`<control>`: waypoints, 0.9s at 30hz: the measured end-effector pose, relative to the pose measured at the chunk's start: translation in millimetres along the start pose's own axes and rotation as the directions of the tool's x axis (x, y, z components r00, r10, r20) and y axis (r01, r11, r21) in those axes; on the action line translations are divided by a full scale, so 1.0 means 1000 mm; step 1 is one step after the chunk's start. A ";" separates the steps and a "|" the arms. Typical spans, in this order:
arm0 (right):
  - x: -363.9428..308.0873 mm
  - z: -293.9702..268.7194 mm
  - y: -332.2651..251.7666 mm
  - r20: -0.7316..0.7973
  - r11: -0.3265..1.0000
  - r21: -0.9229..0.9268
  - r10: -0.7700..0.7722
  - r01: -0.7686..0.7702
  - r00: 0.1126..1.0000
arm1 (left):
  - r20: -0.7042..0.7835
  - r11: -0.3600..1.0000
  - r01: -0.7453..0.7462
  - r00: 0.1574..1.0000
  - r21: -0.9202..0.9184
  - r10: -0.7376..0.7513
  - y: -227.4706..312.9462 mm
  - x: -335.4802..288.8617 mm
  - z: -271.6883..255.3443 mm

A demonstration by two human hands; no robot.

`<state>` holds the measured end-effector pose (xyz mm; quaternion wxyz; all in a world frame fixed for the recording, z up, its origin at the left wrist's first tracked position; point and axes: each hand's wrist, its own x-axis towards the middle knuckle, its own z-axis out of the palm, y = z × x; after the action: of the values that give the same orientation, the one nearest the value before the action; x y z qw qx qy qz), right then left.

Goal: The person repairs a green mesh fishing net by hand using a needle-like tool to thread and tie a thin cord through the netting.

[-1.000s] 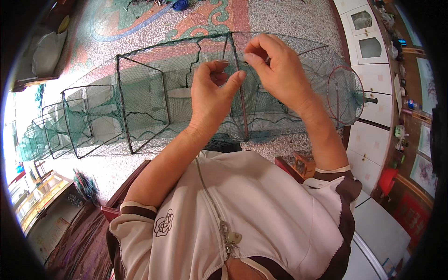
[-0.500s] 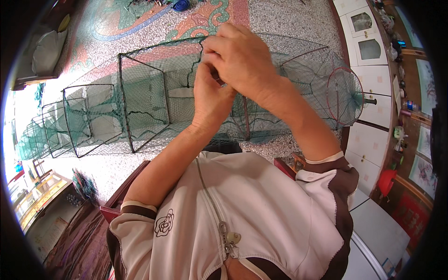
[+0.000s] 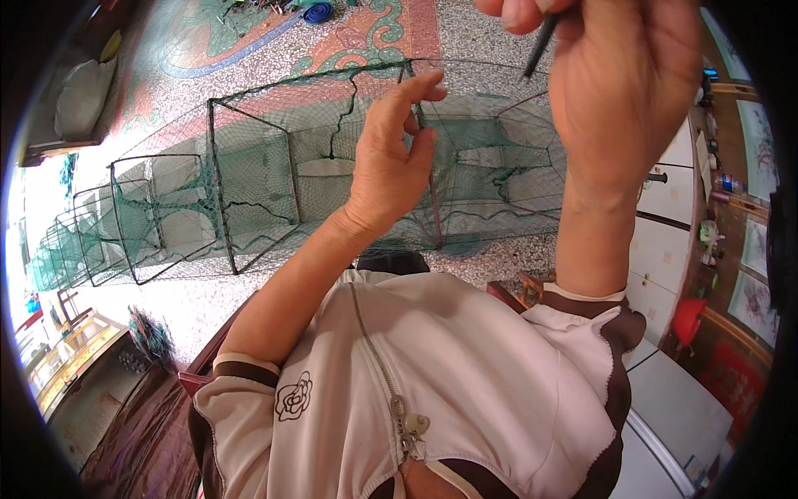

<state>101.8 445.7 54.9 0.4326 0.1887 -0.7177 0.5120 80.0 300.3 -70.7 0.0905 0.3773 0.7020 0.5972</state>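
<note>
A long fish trap of green netting point(image 3: 258, 166) stretches across in front of me, with dark rectangular frames point(image 3: 218, 187) holding its shape. My left hand point(image 3: 395, 154) is over its middle, near a frame's upper corner. Thumb and index finger are apart there, and no held thing shows between them. Raised at the upper right, closer to the camera, my right hand point(image 3: 619, 96) grips a thin dark pointed tool point(image 3: 542, 48). The upper picture edge cuts off part of that hand, and the tool's far end is hidden. My right forearm covers the trap's right end.
Patterned terrazzo floor point(image 3: 478, 41) lies beyond the trap. A blue coil point(image 3: 317, 12) is at the far side. White cabinets point(image 3: 661, 258) line the right, below a cluttered shelf. At the lower left are dark furniture point(image 3: 137, 424) and a bundle of green strands point(image 3: 150, 333).
My right hand has left the left hand and moved up and right, bringing the dark tool into view. The left hand stays by the frame, its index finger now farther from the thumb.
</note>
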 end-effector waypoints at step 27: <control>-0.100 -0.009 0.018 0.194 0.701 -0.578 0.615 -0.417 0.764 | -0.055 0.863 0.461 0.875 -0.207 -0.481 -0.006 -0.037 -0.001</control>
<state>148.0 443.5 -35.7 0.1569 -0.0500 -0.9170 0.3632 102.6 276.0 -87.3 0.2321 0.1522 0.7172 0.6392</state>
